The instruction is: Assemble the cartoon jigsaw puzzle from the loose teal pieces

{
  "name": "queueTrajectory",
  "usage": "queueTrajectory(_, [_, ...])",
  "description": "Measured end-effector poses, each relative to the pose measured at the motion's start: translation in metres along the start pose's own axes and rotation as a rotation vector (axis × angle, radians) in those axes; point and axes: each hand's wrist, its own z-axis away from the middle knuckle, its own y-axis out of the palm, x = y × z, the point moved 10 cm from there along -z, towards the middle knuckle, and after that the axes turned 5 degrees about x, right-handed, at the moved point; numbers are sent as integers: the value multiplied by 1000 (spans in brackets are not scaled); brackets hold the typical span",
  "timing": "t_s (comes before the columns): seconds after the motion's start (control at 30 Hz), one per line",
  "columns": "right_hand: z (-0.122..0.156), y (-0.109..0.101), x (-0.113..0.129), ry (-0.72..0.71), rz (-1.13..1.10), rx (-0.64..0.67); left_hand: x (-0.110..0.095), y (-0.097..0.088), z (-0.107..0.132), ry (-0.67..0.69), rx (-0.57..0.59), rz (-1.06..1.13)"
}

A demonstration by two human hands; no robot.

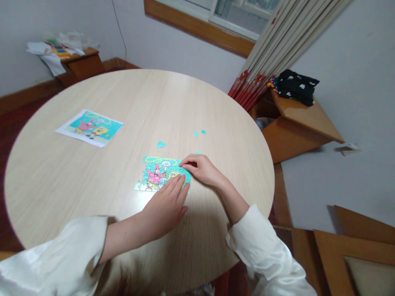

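A partly joined jigsaw puzzle (156,174) with pink, yellow and turquoise cartoon figures lies flat on the round wooden table (148,102). Its left edge is uneven, with gaps. My left hand (168,201) rests with fingers stretched out over the puzzle's lower right part, covering some of it. At the puzzle's upper right edge, the thumb and forefinger of my right hand (200,167) come together in a pinch; whatever sits between the fingertips is too small to make out. Just beyond that hand, a loose turquoise piece (198,153) is partly hidden.
Loose puzzle pieces (161,144) lie above the puzzle, with two small ones (203,132) farther right. A printed reference picture (95,126) lies at the table's left. Wooden cabinets (296,123) flank the table, and a chair (354,259) stands at the lower right.
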Motion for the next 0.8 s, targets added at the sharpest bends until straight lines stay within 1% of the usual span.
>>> queueTrajectory(0.23, [1, -2, 7, -31, 107, -44, 0, -3, 0, -1, 8, -28])
queueTrajectory(0.47, [2, 0, 12, -70, 158, -20, 1, -5, 0, 5, -6, -12])
queueTrajectory(0.67, [2, 1, 15, -131, 201, -9, 0, -4, -1, 11, 22, 0])
queueTrajectory(0.8, [2, -3, 17, -147, 220, -48, 1, -5, -1, 12, 29, 6])
